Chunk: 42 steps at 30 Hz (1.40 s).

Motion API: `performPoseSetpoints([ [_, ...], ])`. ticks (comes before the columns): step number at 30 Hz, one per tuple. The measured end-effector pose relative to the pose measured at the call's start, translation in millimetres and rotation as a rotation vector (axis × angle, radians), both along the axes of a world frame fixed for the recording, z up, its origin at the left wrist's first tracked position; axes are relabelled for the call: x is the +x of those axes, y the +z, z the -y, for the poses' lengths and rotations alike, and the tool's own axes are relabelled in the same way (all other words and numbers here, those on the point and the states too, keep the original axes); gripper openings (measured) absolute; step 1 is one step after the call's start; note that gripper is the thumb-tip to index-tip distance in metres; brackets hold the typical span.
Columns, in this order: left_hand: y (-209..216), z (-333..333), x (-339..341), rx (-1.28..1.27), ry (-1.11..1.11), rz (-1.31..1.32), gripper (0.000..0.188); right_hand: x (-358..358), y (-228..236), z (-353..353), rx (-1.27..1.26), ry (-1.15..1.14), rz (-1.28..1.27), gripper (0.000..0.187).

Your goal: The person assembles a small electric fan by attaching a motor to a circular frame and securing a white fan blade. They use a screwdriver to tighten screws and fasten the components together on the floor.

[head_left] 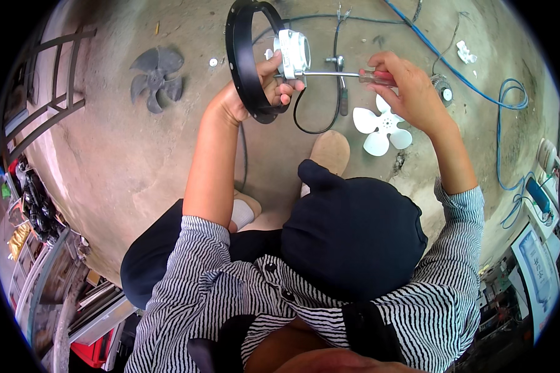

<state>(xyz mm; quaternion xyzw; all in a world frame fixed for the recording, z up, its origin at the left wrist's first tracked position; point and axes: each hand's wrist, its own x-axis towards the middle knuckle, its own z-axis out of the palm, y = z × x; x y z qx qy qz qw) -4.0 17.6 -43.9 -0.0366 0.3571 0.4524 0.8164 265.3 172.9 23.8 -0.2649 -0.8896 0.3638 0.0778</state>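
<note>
In my left hand (pixel 261 90) I hold a small silver-white fan motor (pixel 292 53), its fingers wrapped round the housing. A black ring-shaped fan frame (pixel 241 68) is joined to the motor and stands on edge around my left wrist. My right hand (pixel 407 90) grips a screwdriver (pixel 336 74) by its clear red handle. Its long metal shaft points left, with the tip at the motor's lower right edge; the screw itself is too small to make out. A black cable (pixel 300 121) curves down from the motor.
A white fan blade (pixel 386 124) lies below my right hand, a dark grey one (pixel 157 78) at far left. Near the middle lies a hammer-like tool (pixel 340 62). Beyond my right hand are a round metal part (pixel 442 87), a blue hose (pixel 445 59) and crumpled white paper (pixel 465 53).
</note>
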Motion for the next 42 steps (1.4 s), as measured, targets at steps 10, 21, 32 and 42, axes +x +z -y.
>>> performPoseSetpoints([
  [10,15.5,3.7,-5.1,0.050,-0.058,-0.125,0.034,7.0,-22.6,-3.3,0.065,0.071,-0.116,0.021],
  [21,9.6,6.2,5.6,0.018,-0.003,-0.221,0.020,12.2,-9.2,-0.9,-0.514,-0.151,0.178,0.018],
  [32,6.9,4.4,3.5,-0.033,0.054,-0.151,0.018,20.8,-19.4,-4.4,-0.284,-0.040,0.076,0.023],
  [42,9.8,1.2,1.6,-0.072,0.053,-0.180,0.021,27.3,-34.3,-7.8,-0.683,-0.112,0.192,0.031],
])
